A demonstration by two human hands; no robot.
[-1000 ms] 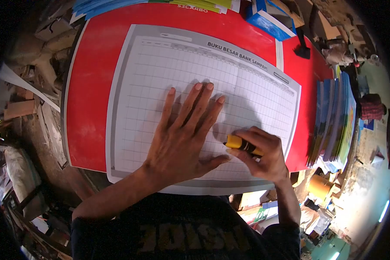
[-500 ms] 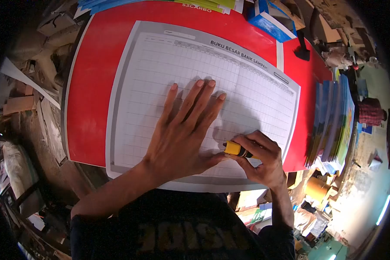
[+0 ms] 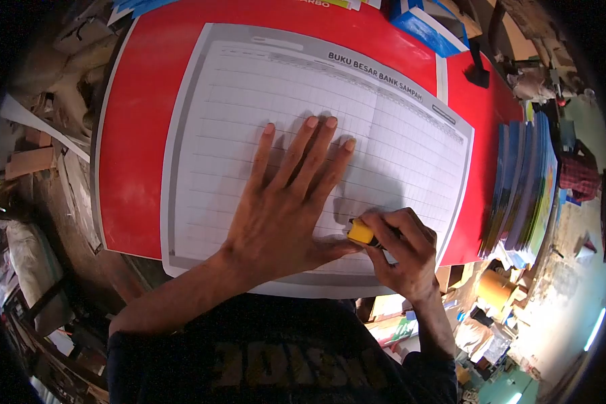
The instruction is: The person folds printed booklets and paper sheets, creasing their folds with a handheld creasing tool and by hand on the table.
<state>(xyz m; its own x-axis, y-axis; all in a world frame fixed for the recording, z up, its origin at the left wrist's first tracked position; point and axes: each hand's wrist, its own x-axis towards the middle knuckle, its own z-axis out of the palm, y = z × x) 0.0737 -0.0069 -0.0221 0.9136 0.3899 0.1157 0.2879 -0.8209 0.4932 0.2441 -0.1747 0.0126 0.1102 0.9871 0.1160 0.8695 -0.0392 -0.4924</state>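
Note:
A large printed sheet (image 3: 411, 161) with a ruled grid and the heading "BUKU BESAR BANK SAMPAH" lies on a red board (image 3: 131, 148). My left hand (image 3: 279, 209) is flat on the sheet, its fingers spread and pointing away from me. Beside its thumb, my right hand (image 3: 405, 252) grips a small yellow and black tool (image 3: 361, 232) low on the sheet, right of the middle. The fingers hide most of the tool, and its tip against the paper is too small to make out.
Stacked booklets (image 3: 522, 185) stand at the board's right side. A blue and white box (image 3: 429, 30) sits at the back right, with more papers along the back edge. A person in a checked shirt (image 3: 579, 174) is at the far right.
The tool in my right hand has turned slightly and sits a little lower. The sheet and booklets appear slightly shifted in view. My left hand stays flat on the sheet.

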